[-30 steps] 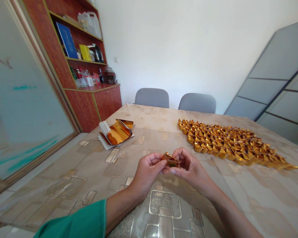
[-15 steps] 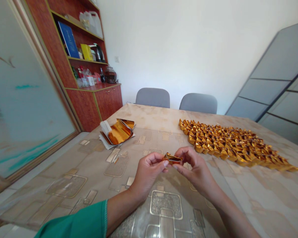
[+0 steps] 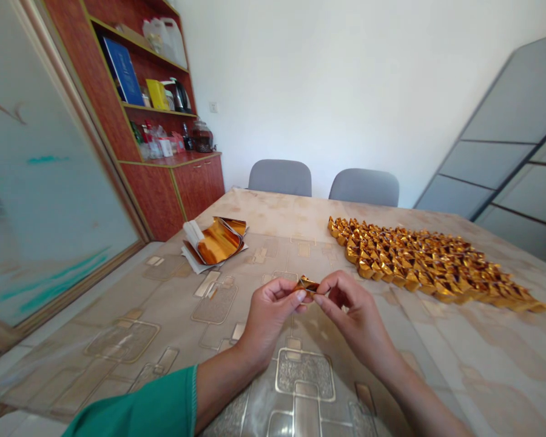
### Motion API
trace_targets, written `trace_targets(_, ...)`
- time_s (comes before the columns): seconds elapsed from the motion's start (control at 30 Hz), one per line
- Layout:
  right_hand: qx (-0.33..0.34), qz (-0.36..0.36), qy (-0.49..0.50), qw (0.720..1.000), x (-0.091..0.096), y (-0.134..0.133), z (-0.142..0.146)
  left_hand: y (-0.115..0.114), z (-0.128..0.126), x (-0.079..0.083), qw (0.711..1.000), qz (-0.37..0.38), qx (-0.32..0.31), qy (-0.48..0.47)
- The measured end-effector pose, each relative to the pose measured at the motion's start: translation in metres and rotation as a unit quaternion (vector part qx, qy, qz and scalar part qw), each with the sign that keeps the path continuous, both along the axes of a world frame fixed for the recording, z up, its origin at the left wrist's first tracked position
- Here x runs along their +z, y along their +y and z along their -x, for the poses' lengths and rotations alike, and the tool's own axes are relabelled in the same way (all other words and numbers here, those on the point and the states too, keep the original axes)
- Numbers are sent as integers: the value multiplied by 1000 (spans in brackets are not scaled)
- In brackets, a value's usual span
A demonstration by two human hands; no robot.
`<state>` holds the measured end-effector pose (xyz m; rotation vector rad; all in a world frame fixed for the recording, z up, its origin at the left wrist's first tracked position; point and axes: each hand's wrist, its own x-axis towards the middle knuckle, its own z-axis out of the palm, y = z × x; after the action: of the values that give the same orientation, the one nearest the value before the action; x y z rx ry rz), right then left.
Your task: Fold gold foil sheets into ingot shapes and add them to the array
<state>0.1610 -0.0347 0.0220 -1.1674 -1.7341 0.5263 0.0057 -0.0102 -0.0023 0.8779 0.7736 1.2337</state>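
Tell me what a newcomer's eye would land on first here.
Probably the mass of shiny gold folded pieces, packed in rows at right on the table. Next, perhaps, the small gold piece held by the left hand and right hand in the middle, then the gold sheets lying farther left.

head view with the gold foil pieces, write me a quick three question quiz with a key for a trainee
1. True or false: the small folded gold foil piece lies on the beige patterned table, untouched.
2. Which lies on the table, left of the hands?
A) dense rows of folded gold foil shapes
B) loose pile of shiny gold sheets
C) black kettle
3. How many rounded grey chair backs show beyond the table?

Key: 1. False: the left hand and right hand hold it by their fingertips. 2. B. 3. Two.
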Motion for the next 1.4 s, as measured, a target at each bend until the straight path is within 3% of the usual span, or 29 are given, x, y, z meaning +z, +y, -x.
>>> trace_targets(0.47, 22, 26, 117, 992, -5, 4, 1, -3, 0, 5, 1000, 15, -21, -4)
trace_targets(0.83, 26, -17, 37, 999, -1, 2, -3, -3, 0, 6, 999, 34, -2, -32)
trace_targets(1.03, 41, 31, 92, 994, -5, 2, -4, -2, 0, 7, 999, 29, 16, -24)
trace_targets(1.4, 43, 38, 95, 994, -11, 5, -5, -4, 0, 6, 1000, -6, 22, 13)
